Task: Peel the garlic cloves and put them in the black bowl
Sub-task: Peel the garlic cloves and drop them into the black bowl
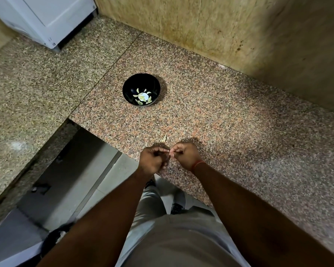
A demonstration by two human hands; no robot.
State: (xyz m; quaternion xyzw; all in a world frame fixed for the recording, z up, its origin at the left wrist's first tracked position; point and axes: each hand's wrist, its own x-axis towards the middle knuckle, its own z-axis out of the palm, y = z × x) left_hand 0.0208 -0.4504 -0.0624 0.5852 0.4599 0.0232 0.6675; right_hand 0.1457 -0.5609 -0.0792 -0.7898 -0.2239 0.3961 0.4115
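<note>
Speckled pink stone made the counter [229,116], with a yellow-brown wall [210,26] behind it. Near the counter's front edge, well in front of the black bowl [128,87], two hands met. The fingertips of both hands were curled in and pinched one small garlic clove [169,152] between them; it was mostly hidden, so I could not tell how much skin was on it. The left hand [152,160] and the right hand [185,156] almost touched. A red thread [198,164] was tied round the right wrist. Just beyond the hands, toward the bowl, lay a bit of garlic skin [163,139]. Peeled cloves [142,96] sat inside the bowl. Far behind the bowl stood a white appliance [46,18].
</note>
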